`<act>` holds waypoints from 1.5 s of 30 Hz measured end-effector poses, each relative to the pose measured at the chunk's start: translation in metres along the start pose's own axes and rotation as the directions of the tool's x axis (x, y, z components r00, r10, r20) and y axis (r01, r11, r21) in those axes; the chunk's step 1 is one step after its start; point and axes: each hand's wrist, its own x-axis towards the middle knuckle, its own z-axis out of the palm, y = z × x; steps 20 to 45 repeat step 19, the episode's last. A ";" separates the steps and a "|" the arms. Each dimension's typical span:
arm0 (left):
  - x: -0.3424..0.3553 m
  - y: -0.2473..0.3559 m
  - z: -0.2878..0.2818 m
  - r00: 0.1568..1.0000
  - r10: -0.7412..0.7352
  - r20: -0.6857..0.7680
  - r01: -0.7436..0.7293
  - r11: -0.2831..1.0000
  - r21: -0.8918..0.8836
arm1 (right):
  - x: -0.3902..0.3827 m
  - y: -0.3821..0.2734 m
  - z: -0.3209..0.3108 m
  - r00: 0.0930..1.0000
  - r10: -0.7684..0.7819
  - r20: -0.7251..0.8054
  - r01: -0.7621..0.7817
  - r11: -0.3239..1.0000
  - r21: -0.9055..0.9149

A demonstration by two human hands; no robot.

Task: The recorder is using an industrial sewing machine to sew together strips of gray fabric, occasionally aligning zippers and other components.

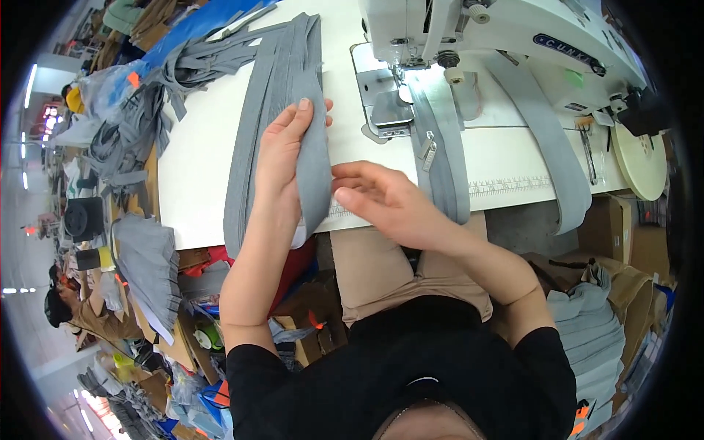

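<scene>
My left hand (281, 150) is closed on a grey fabric strip (315, 165), its thumb lying on top and fingertips showing past the strip's right edge. The strip's lower end curves toward the table's front edge. Beneath and left of it lie several long grey strips (253, 125) side by side. My right hand (400, 202) is half curled with its fingers apart, close to the held strip's right edge; I see nothing in it. Right of that hand, a grey zipper strip (444, 172) with a metal zipper pull (428, 150) runs under the presser foot of a white sewing machine (506, 33).
Another grey strip (546, 139) hangs over the table's front edge at right, near small tools (589, 150) and a round cream disc (639, 161). Tangled grey strips (202, 62) lie at the far left. Cardboard boxes (605, 227) and grey cloth (587, 330) stand low at right.
</scene>
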 end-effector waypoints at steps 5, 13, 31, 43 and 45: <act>0.026 0.000 0.031 0.886 0.408 -0.220 -0.386 0.912 0.135 | 0.001 0.003 0.006 0.990 0.142 -0.014 -0.141 0.988 0.059; 0.115 0.006 -0.043 0.644 0.765 -0.021 -0.597 0.519 0.612 | 0.015 0.021 0.018 0.966 -0.138 -0.220 0.078 0.963 -0.259; 0.117 0.014 -0.041 0.570 0.796 0.203 -0.352 0.013 0.936 | 0.020 0.029 0.020 0.963 -0.244 -0.116 0.119 0.767 -0.630; 0.117 0.014 -0.041 0.570 0.796 0.203 -0.352 0.013 0.936 | 0.020 0.029 0.020 0.963 -0.244 -0.116 0.119 0.767 -0.630; 0.117 0.014 -0.041 0.570 0.796 0.203 -0.352 0.013 0.936 | 0.020 0.029 0.020 0.963 -0.244 -0.116 0.119 0.767 -0.630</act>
